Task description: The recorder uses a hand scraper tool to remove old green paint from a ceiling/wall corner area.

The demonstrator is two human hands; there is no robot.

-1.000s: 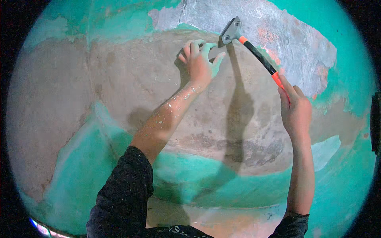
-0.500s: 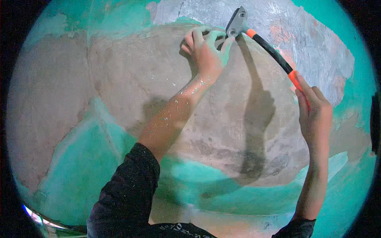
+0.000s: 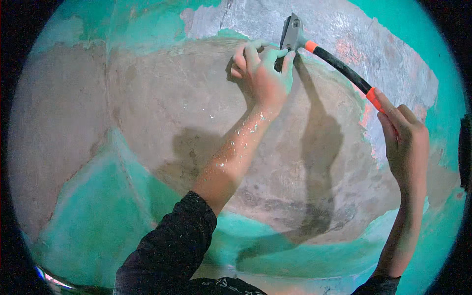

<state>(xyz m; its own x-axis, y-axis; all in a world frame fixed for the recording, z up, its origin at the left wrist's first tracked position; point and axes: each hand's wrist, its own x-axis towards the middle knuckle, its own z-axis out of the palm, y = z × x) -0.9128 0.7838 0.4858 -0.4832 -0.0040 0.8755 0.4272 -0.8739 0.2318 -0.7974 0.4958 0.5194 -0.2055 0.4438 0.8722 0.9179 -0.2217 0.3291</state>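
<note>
A long-handled scraper (image 3: 342,67) with a grey metal head, a curved black handle and orange bands lies slantwise against the wall (image 3: 162,93). My right hand (image 3: 407,140) is closed round the orange lower end of the handle. At the other end, my left hand (image 3: 265,78) has its thumb and forefinger at the lower corner of the scraper head, pinching it; its other fingers are curled near the wall. The blade edge is on the head's left side. Pale flakes speckle my left forearm (image 3: 236,152).
Green paint (image 3: 93,196) remains in patches on the wall, around bare grey-brown plaster. A whitish, rough area (image 3: 393,64) spreads at the upper right, with pinkish spots. A thin vertical crack (image 3: 107,83) runs at the left. A dark object (image 3: 464,152) shows at the right edge.
Both hands have shifted a little right and down. The scraper's head has tilted more upright, and its handle end has moved rightward.
</note>
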